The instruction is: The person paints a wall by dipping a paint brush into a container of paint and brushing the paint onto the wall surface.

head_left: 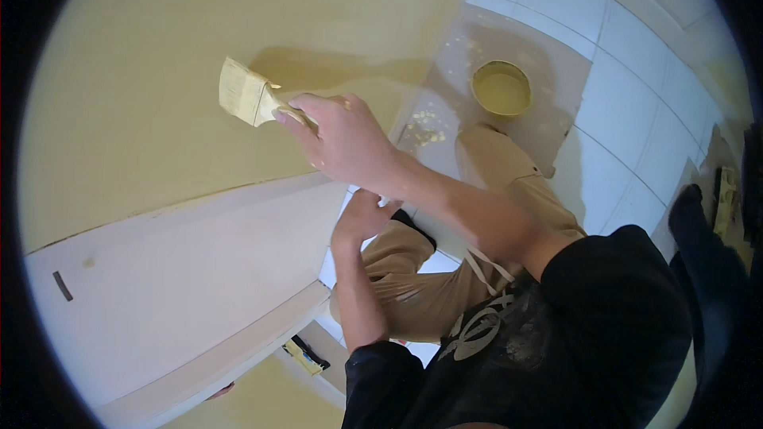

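Note:
A wide flat paintbrush (243, 94) is gripped by its handle in my right hand (351, 137). Its bristles, coated in pale yellow, point left, in front of the yellow wall (175, 24), and cast a shadow there. Whether they touch the wall I cannot tell. Bent beside my knee, my left hand (364, 217) appears to hold nothing; a gap shows between thumb and fingers, though some fingers are hidden. A round tub of yellow paint (501, 89) stands beyond my shoe and trouser leg (497, 155).
The tub rests on a grey, paint-spattered sheet (548, 59) over white floor tiles (636, 79). A white panel (191, 262) with a dark slot borders the yellow wall. A black-and-yellow object (306, 356) lies at lower left. Another paint-smeared piece (724, 200) is at far right.

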`<move>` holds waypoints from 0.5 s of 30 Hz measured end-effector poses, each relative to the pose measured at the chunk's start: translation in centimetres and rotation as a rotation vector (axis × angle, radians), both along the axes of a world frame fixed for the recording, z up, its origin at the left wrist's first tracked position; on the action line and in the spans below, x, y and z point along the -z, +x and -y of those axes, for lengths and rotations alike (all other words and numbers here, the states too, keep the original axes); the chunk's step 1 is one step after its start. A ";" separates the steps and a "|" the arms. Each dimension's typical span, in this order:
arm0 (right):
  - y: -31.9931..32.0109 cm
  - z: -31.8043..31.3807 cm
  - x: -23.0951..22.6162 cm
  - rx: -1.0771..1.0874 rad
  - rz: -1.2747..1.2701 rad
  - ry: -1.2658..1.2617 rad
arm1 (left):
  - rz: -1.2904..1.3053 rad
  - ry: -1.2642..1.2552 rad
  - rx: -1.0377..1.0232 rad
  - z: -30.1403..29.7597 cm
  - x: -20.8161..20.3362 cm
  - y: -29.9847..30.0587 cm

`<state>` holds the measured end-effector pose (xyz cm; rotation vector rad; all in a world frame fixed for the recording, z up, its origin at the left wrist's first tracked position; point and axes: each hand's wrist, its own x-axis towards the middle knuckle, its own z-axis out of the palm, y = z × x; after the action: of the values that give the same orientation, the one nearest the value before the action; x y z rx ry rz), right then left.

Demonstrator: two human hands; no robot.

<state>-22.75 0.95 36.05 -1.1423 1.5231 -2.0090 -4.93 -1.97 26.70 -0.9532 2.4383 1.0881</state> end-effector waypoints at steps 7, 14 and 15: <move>-5.7 -1.3 20.7 0.047 -0.261 0.626 | 0.177 -0.019 -0.142 -1.2 -1.7 -1.4; -22.0 -13.3 21.2 -0.033 -0.500 1.033 | 0.141 -0.119 -0.123 -1.1 -2.4 -0.3; -23.1 -13.3 20.7 -0.049 -0.608 1.134 | 0.188 -0.066 -0.132 -1.2 -2.8 -0.9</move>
<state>-45.87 14.28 15.38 -1.2144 2.3518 -0.4555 -5.83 -0.81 29.53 -1.1953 2.2986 0.9175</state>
